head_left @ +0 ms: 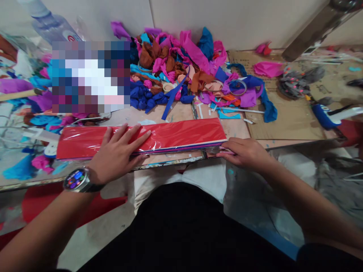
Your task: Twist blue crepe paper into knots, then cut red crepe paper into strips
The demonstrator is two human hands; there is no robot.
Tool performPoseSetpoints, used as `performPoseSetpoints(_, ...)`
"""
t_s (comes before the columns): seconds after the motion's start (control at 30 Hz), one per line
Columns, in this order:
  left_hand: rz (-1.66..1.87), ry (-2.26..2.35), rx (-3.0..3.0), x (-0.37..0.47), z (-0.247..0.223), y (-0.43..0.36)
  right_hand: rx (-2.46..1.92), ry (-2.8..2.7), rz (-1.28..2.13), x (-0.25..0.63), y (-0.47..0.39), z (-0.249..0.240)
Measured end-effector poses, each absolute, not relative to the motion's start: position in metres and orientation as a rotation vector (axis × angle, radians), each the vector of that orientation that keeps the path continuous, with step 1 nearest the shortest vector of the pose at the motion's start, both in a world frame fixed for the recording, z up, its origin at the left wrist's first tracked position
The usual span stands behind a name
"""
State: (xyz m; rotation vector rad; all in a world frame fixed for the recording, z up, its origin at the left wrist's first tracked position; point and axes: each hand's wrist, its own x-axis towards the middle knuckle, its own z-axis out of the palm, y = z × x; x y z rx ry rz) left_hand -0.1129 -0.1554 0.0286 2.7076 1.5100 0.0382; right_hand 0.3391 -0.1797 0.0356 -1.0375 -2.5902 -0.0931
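Observation:
A long flat pack of red crepe paper [181, 136] in clear plastic wrap lies across the front of the low wooden board [283, 121]. My left hand [117, 153], a smartwatch [76, 179] on its wrist, presses flat on the pack's middle with fingers spread. At the pack's right end, my right hand [244, 153] pinches the edge of the wrap or a sheet there. Thin pink and purple layers show along the pack's lower edge.
A heap of pink, blue, brown and purple crepe scraps [181, 68] with tape rolls [237, 87] fills the back of the board. A blue glue gun [329, 115] lies at the right, a plastic bottle [48, 22] stands at the back left.

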Motion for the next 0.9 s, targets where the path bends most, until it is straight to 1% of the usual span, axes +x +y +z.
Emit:
performPoseSetpoints(0.23,0.091,1.525,2.674,-0.111,0.024,-0.155,-1.060,-2.571,-0.115,0.333,-0.184,0.033)
performPoseSetpoints(0.9,0.078,1.506,2.687,-0.114,0.021,-0.155,-1.082,-2.607,-0.160,0.303,-0.189,0.022)
